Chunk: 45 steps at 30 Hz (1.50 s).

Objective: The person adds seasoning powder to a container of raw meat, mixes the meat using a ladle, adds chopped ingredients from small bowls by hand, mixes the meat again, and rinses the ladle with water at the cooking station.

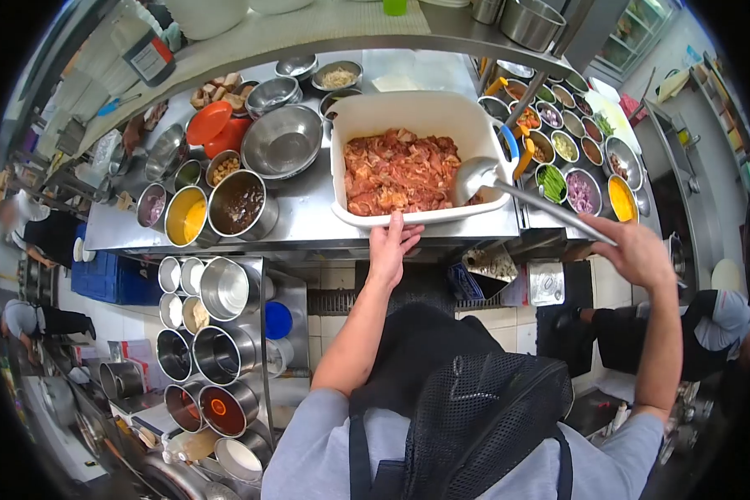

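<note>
A white plastic tub (pixel 338 171) full of raw, reddish marinated meat (pixel 402 171) stands at the front of the steel counter. My left hand (pixel 389 246) grips its near rim, fingertips up against the edge. The long handle of a metal ladle (pixel 550 206) is closed in my right hand (pixel 635 250), out to the right of the tub. The ladle's bowl rests inside the tub's right side, against the meat; its underside is hidden.
Left of the tub are a steel bowl (pixel 282 142), a pot of dark sauce (pixel 240 204) and a pot of yellow liquid (pixel 187 217). Small containers, including chopped red onion (pixel 582 192), stand on the right. A shelf (pixel 308 46) crosses above. Other people work at both sides.
</note>
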Tool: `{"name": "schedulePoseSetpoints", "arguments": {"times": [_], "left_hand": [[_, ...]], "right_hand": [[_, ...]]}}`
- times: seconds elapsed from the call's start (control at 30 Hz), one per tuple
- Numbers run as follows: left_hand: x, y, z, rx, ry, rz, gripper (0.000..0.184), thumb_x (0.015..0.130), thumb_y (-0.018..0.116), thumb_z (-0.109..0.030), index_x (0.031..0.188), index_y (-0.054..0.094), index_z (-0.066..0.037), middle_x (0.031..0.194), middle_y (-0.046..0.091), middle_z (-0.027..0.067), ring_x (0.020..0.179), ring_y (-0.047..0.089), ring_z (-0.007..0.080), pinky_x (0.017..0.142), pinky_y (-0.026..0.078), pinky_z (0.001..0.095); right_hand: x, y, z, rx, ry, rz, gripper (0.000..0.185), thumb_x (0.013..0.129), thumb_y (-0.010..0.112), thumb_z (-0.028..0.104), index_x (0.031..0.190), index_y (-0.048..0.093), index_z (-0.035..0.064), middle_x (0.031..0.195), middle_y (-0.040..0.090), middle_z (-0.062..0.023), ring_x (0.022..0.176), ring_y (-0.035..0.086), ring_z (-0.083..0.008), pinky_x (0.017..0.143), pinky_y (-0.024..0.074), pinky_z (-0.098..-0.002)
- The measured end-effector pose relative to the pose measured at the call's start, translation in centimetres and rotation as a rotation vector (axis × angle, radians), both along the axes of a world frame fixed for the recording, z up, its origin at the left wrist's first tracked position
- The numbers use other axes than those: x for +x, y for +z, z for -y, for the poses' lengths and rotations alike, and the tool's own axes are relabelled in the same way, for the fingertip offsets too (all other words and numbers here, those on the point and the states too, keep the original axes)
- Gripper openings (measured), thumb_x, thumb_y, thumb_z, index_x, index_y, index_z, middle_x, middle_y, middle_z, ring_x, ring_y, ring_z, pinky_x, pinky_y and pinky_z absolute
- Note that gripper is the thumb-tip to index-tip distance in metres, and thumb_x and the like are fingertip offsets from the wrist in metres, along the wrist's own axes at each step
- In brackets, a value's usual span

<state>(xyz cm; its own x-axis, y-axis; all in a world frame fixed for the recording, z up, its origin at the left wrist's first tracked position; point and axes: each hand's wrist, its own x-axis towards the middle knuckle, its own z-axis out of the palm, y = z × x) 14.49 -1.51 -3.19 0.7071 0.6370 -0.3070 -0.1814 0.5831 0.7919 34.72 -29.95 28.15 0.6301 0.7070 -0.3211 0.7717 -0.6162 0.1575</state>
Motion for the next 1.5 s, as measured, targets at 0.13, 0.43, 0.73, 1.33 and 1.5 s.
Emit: {"name": "schedulePoseSetpoints", "arguments": {"times": [0.13, 0.43, 0.73, 1.33, 1.5], "left_hand": [[0.6, -0.1, 0.0, -0.135, 0.040, 0.158, 0.041, 0.110, 0.056, -0.034, 0.127, 0.057, 0.003, 0.116, 0.071, 0.0164, 0.106, 0.073, 0.0267, 0.091, 0.060, 0.0390], [0.7, -0.2, -0.3, -0.132, 0.056, 0.167, 0.036, 0.111, 0.055, -0.030, 0.115, 0.063, 0.005, 0.107, 0.074, 0.0168, 0.100, 0.075, 0.0253, 0.089, 0.061, 0.0357], [0.7, -0.2, -0.2, -0.123, 0.018, 0.163, 0.044, 0.112, 0.053, -0.032, 0.136, 0.056, 0.004, 0.120, 0.070, 0.0144, 0.108, 0.071, 0.0226, 0.098, 0.056, 0.0377], [1.4, -0.2, 1.0, -0.084, 0.216, 0.190, 0.027, 0.110, 0.058, -0.028, 0.117, 0.058, -0.002, 0.108, 0.068, 0.0094, 0.099, 0.068, 0.0180, 0.098, 0.057, 0.0397], [1.3, -0.8, 0.9, -0.096, 0.202, 0.161, 0.031, 0.110, 0.058, -0.031, 0.128, 0.055, -0.006, 0.121, 0.069, 0.0088, 0.110, 0.069, 0.0200, 0.102, 0.055, 0.0416]], "right_hand": [[-2.3, 2.2, -3.2, -0.074, 0.112, 0.192, 0.054, 0.094, 0.071, 0.023, 0.146, 0.060, 0.0327, 0.087, 0.071, -0.0156, 0.087, 0.071, -0.0352, 0.078, 0.0563, -0.0496], [3.4, -16.7, -8.7, 0.116, 0.070, 0.063, 0.058, 0.100, 0.060, 0.018, 0.156, 0.045, 0.0275, 0.090, 0.073, -0.0204, 0.085, 0.073, -0.0419, 0.078, 0.0585, -0.0545], [0.9, -9.5, -7.6, 0.522, 0.012, -0.258, 0.058, 0.097, 0.067, 0.016, 0.153, 0.053, 0.0238, 0.099, 0.073, -0.0274, 0.091, 0.071, -0.0452, 0.083, 0.0556, -0.0517], [5.5, -4.8, -1.4, 0.209, 0.062, -0.415, 0.063, 0.089, 0.073, 0.010, 0.149, 0.059, 0.0255, 0.096, 0.073, -0.0217, 0.083, 0.069, -0.0417, 0.083, 0.0545, -0.0466], [3.8, 0.5, -1.1, 0.152, 0.185, -0.119, 0.062, 0.088, 0.072, 0.009, 0.147, 0.061, 0.0238, 0.097, 0.073, -0.0209, 0.088, 0.069, -0.0412, 0.084, 0.0533, -0.0480]]}}
